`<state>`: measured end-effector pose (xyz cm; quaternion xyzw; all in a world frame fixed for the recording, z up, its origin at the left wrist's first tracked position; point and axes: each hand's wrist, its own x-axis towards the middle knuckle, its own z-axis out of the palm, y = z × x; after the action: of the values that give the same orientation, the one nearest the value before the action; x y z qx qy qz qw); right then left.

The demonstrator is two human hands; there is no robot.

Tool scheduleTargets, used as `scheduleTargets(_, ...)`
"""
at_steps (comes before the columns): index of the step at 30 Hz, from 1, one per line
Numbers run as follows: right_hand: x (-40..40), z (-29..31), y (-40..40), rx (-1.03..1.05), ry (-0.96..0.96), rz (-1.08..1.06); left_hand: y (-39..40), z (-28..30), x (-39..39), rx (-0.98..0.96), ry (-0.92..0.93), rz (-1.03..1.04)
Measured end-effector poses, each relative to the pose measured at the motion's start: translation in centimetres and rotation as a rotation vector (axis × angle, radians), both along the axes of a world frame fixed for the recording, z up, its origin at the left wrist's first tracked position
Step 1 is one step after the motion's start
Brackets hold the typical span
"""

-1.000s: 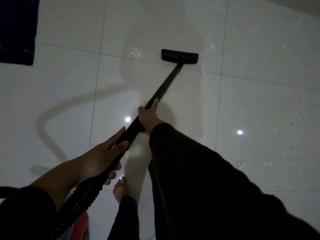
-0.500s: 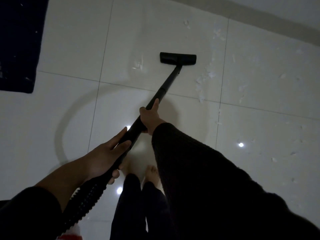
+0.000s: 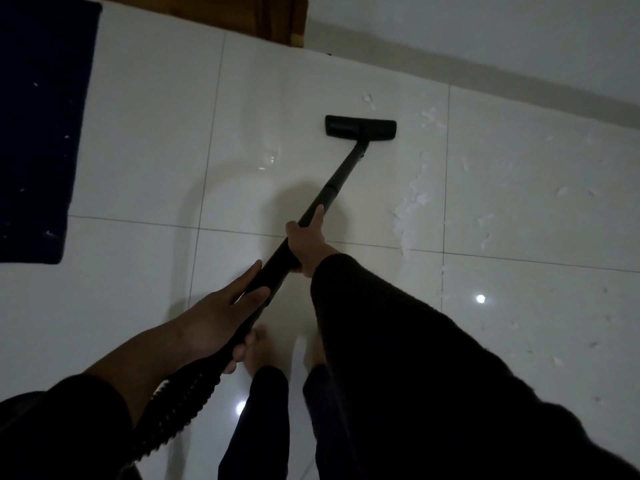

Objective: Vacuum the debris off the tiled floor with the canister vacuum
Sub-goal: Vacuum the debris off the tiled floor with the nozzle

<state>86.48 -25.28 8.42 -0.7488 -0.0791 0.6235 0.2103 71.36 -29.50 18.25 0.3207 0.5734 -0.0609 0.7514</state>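
Note:
A black vacuum wand (image 3: 332, 188) slants from my hands up to a flat black floor head (image 3: 360, 128) resting on the glossy white tiled floor (image 3: 145, 168). My right hand (image 3: 306, 245) grips the wand midway. Lower down, my left hand (image 3: 221, 320) holds the wand where the ribbed black hose (image 3: 173, 410) begins. White paper-like debris (image 3: 412, 206) lies in a strip to the right of the head, and more scraps (image 3: 485, 226) are scattered over the right tiles. The canister is out of view.
A dark blue mat (image 3: 38, 126) lies at the far left. A grey skirting and wall (image 3: 485, 39) run along the top right, with a wooden door frame (image 3: 277, 19) at the top. My bare feet (image 3: 256, 348) stand just below my hands.
The view has tilted up, so wall and door frame now show. The floor head has moved forward toward the wall. My feet have stepped forward together. Both hands keep their hold.

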Motion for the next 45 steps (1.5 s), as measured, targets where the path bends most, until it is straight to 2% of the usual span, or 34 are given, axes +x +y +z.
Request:
scheduleTargets(21,11.6,-1.9,14.2,-0.002,-0.07,0.09,13.2,-1.4,11.9,-0.024,0.002,0.069)
scheduleTargets(30,13.2,-0.9,16.0,-0.021,-0.057,0.01,15.8,0.4,13.8,-0.063,-0.002,0.069)
scheduleTargets(37,15.4,0.2,15.2,-0.058,-0.074,0.056,14.7,1.4,16.0,-0.108,-0.045,0.093)
scheduleTargets(45,17.4,0.1,13.7,-0.073,-0.087,0.01,13.9,0.7,17.3,-0.095,-0.064,0.046)
